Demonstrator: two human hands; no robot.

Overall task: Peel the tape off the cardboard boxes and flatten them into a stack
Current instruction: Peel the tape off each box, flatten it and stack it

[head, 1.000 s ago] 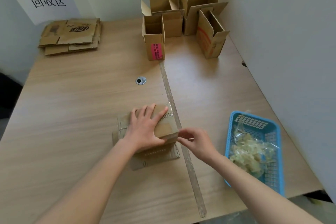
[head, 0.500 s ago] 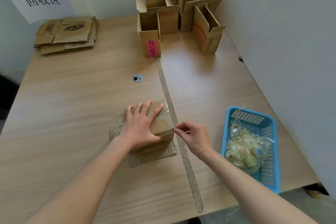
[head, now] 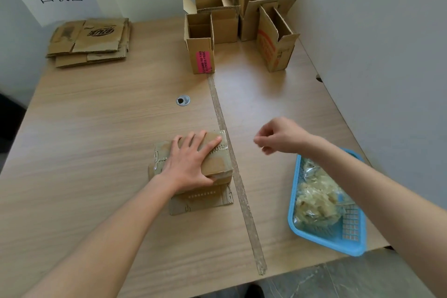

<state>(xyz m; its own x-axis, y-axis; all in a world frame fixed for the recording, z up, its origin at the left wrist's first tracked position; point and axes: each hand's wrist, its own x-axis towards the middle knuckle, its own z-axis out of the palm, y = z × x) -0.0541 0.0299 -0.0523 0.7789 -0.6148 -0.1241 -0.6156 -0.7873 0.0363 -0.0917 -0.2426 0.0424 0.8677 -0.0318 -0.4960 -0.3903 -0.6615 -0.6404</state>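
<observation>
The left hand (head: 191,164) lies palm down on the taped box (head: 212,162), fingers spread straight toward 1 o'clock and the thumb hooked over the near edge, pressing it onto the table (head: 96,128). The right hand (head: 280,136) hangs above the table at 3 o'clock from the box, well apart from it, fingers curled with the tips pinched together; whether a sliver of tape sits between them I cannot tell.

A blue basket (head: 326,242) at 4 o'clock, partly under the right forearm, holds a crumpled heap of peeled tape (head: 314,201).

The box sits just beside a long clear strip (head: 232,164) running front to back. Its long side runs left to right, slightly skewed, with a flap lying flat toward the person.

Open boxes (head: 242,22) stand at 12 o'clock, a flattened stack (head: 92,41) at 10.
</observation>
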